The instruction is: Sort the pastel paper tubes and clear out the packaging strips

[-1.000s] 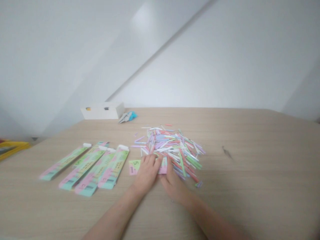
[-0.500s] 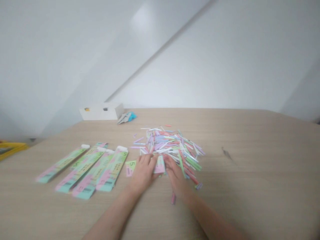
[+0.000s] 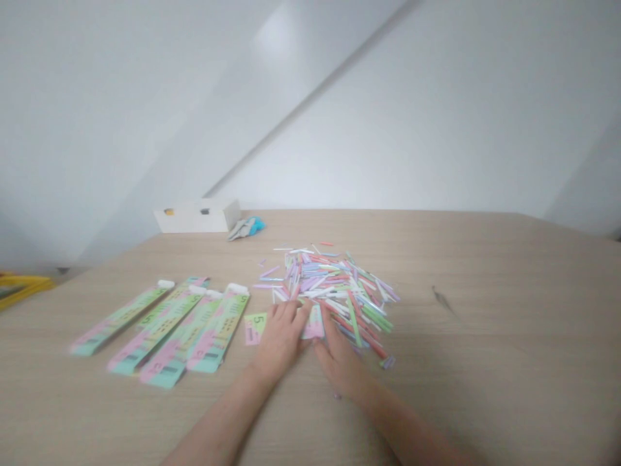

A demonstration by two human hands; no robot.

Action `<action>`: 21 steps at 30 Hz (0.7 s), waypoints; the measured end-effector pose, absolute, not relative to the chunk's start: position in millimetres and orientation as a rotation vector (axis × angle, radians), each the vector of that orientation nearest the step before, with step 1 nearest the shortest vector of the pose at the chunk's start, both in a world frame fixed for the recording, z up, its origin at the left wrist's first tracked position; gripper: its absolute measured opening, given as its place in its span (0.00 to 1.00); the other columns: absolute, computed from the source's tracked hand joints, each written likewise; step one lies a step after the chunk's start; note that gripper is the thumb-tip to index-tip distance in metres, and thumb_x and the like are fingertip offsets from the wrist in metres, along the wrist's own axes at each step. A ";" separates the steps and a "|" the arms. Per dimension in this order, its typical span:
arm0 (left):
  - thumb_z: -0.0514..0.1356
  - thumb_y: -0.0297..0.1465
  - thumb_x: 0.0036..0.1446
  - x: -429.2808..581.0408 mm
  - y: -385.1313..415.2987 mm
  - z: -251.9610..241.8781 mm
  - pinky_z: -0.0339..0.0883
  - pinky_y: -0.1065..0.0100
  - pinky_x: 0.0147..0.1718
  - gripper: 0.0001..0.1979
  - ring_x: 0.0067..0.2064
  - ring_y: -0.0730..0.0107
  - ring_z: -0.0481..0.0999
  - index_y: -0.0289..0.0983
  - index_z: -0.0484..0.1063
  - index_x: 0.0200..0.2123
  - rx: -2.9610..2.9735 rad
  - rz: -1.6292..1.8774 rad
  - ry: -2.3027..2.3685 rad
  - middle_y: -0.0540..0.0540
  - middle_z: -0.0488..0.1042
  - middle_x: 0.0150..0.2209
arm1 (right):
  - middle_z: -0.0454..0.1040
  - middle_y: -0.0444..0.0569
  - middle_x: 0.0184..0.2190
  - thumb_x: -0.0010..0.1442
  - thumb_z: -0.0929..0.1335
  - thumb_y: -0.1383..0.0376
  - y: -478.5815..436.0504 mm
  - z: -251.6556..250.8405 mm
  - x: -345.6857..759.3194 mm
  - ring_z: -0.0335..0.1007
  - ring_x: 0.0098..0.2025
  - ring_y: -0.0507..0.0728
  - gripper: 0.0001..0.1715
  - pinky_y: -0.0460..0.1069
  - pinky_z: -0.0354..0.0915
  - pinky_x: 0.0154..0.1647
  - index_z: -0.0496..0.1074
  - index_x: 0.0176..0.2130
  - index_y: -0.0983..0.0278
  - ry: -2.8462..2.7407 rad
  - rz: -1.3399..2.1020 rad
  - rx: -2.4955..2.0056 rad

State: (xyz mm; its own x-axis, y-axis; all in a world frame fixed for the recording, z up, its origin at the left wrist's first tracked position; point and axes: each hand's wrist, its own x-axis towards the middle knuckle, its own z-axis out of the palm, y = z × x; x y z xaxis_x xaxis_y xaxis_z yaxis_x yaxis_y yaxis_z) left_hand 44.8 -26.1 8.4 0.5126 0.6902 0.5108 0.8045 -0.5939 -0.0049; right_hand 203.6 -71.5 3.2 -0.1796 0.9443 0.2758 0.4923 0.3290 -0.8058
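Wood-grain table (image 3: 524,362) by a pale wall (image 3: 436,123), both your hands at one packet

Your left hand (image 3: 280,335) lies palm down across the packet (image 3: 314,322), clamped over its middle, toward the table's near side. Your right hand (image 3: 342,362) angles in, thumb and fingers around its right end; you cannot tell how tightly. Just beyond, a heap of coloured strips (image 3: 334,275) crowds your fingers. More packets (image 3: 220,330) lie toward the left edge; a white box (image 3: 196,221) and crumpled cloth-like item (image 3: 246,228) sit by the far-left corner.
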 end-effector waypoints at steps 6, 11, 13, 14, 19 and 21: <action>0.62 0.35 0.54 51.1 -30.1 12.0 0.58 0.54 0.48 0.31 0.53 0.51 0.66 0.34 0.60 0.59 -2.511 -0.701 -1.209 0.35 0.69 0.52 | 0.54 0.52 0.66 0.64 0.59 0.61 -62.5 -5.9 205.1 0.46 0.68 0.59 0.33 0.59 0.44 0.68 0.52 0.66 0.63 -1.650 0.707 -1.244; 0.61 0.41 0.55 50.1 -33.5 18.7 0.52 0.49 0.55 0.31 0.57 0.50 0.65 0.36 0.60 0.59 -2.508 -0.769 -1.182 0.35 0.68 0.55 | 0.68 0.52 0.57 0.61 0.62 0.60 -50.8 -7.0 211.3 0.61 0.60 0.60 0.26 0.57 0.54 0.63 0.65 0.58 0.63 -1.481 0.731 -1.160; 0.61 0.46 0.54 43.8 -31.4 21.4 0.46 0.44 0.59 0.35 0.58 0.49 0.64 0.37 0.59 0.60 -2.475 -0.839 -1.193 0.34 0.67 0.56 | 0.73 0.53 0.51 0.59 0.63 0.59 -43.6 -7.3 217.7 0.67 0.54 0.62 0.23 0.56 0.62 0.57 0.69 0.52 0.64 -1.329 0.779 -1.157; 0.61 0.47 0.53 39.6 -29.2 22.0 0.43 0.43 0.60 0.36 0.59 0.48 0.63 0.36 0.57 0.61 -2.449 -0.889 -1.213 0.34 0.66 0.57 | 0.75 0.53 0.48 0.58 0.64 0.58 -39.7 -7.5 221.5 0.70 0.51 0.62 0.22 0.56 0.66 0.52 0.70 0.50 0.64 -1.236 0.821 -1.156; 0.59 0.44 0.57 20.0 -10.4 17.1 0.57 0.47 0.57 0.34 0.61 0.50 0.60 0.36 0.53 0.62 -2.302 -1.495 -1.443 0.32 0.60 0.60 | 0.77 0.52 0.43 0.51 0.68 0.56 -26.4 -7.0 236.7 0.74 0.38 0.60 0.23 0.50 0.69 0.31 0.71 0.45 0.64 -0.847 1.040 -1.099; 0.55 0.41 0.60 17.6 -5.0 14.2 0.67 0.54 0.50 0.29 0.56 0.56 0.69 0.37 0.54 0.61 -2.354 -1.803 -1.586 0.34 0.64 0.57 | 0.78 0.51 0.42 0.50 0.68 0.57 -25.8 -6.2 238.1 0.74 0.37 0.59 0.21 0.48 0.68 0.30 0.72 0.43 0.64 -0.824 1.070 -1.063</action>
